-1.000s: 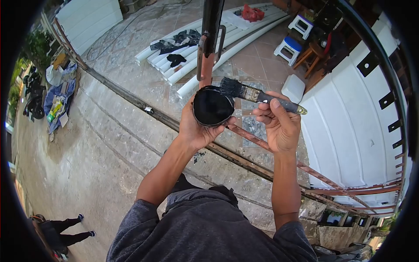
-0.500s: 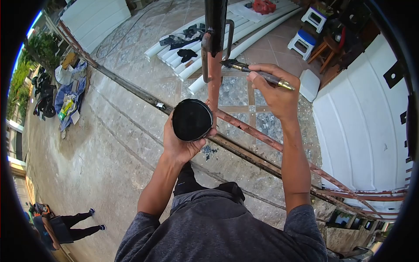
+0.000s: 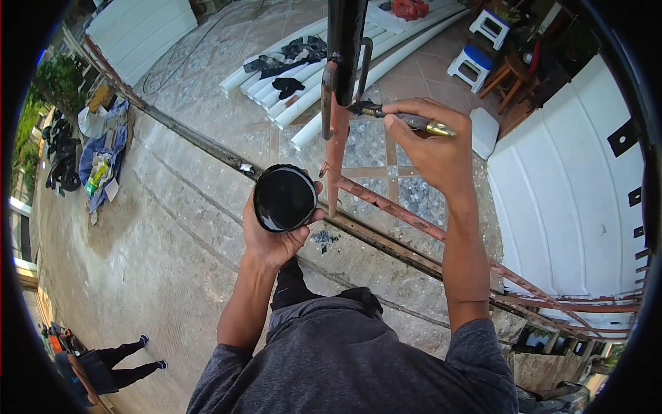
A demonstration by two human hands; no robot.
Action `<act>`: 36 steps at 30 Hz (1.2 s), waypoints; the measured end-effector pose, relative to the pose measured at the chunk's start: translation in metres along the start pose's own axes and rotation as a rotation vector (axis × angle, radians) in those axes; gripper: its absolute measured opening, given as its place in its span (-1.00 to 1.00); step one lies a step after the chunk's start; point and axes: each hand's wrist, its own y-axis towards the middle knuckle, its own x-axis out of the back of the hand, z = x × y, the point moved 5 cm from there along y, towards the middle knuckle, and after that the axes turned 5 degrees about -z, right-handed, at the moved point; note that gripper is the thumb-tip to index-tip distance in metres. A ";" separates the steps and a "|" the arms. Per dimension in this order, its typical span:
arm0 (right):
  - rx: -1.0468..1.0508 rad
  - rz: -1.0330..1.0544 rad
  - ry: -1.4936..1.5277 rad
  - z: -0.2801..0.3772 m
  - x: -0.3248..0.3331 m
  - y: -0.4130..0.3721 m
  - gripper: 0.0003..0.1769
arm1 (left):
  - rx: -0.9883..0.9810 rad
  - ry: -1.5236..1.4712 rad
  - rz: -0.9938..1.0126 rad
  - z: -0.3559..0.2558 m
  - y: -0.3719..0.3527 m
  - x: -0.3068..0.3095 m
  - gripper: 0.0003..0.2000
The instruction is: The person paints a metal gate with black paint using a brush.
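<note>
My left hand (image 3: 272, 238) is wrapped round a can of black paint (image 3: 285, 199), its open top facing me. Between the fingers and thumb of my right hand (image 3: 438, 141) is a paintbrush (image 3: 417, 122), held level with its dark bristles pointing left. The bristle tips are right at the edge of an upright metal post (image 3: 338, 131). Black paint covers the upper part of this post, while its lower part is reddish brown. A metal handle (image 3: 363, 65) stands out from the post just above the brush.
White pipes (image 3: 310, 127) lie on the tiled floor behind the post, with black cloth (image 3: 288, 86) on them. A reddish rail (image 3: 396, 207) slopes down to the right. Two small stools (image 3: 471, 67) stand at the back right. Another person (image 3: 96, 372) is at the lower left.
My left hand has moved the paint can left and slightly down, away from the post. The brush in my right hand has dropped a little along the post.
</note>
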 end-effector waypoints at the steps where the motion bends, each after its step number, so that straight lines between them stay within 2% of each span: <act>1: -0.009 0.040 -0.046 -0.004 -0.004 -0.003 -0.85 | 0.007 -0.007 -0.021 0.000 0.000 0.000 -0.36; 4: -0.044 0.075 -0.040 -0.010 -0.019 0.006 -0.85 | -0.019 -0.054 -0.091 0.000 0.000 -0.004 -0.38; 8: 0.031 -0.031 -0.002 0.007 0.005 0.024 -0.86 | -0.023 -0.019 -0.103 -0.005 -0.003 -0.003 -0.38; 9: 0.013 -0.062 0.093 0.002 0.009 0.022 -0.85 | -0.016 -0.015 -0.101 -0.005 -0.003 -0.003 -0.38; 12: -0.093 -0.028 0.059 -0.017 0.019 0.005 -0.84 | 0.012 -0.027 -0.089 -0.008 -0.006 -0.005 -0.38; 15: -0.228 0.074 -0.006 -0.046 0.000 -0.004 -0.84 | 0.011 0.000 -0.108 -0.012 -0.008 0.001 -0.38; 19: -0.308 0.022 0.091 -0.034 -0.008 0.016 -0.85 | 0.027 0.042 -0.124 -0.014 -0.008 -0.004 -0.41; 22: -0.135 -0.107 0.084 -0.023 0.008 0.028 -0.84 | 0.035 0.057 -0.126 -0.017 -0.008 -0.006 -0.41; 23: -0.145 -0.125 0.094 -0.020 0.012 0.026 -0.87 | 0.036 0.056 -0.108 -0.018 -0.008 -0.005 -0.40; 26: -0.165 -0.008 -0.072 -0.031 0.004 0.025 -0.87 | 0.049 0.042 -0.093 -0.020 -0.007 -0.008 -0.39; 29: -0.092 -0.083 -0.020 -0.016 -0.010 0.043 -0.86 | 0.058 0.041 -0.092 -0.021 -0.007 -0.011 -0.40; 33: -0.008 -0.221 0.162 -0.003 0.003 0.059 -0.85 | 0.064 0.058 -0.099 -0.023 -0.006 -0.014 -0.39; 36: -0.059 -0.303 0.435 -0.004 0.022 0.044 -0.85 | 0.063 0.055 -0.094 -0.024 -0.009 -0.016 -0.38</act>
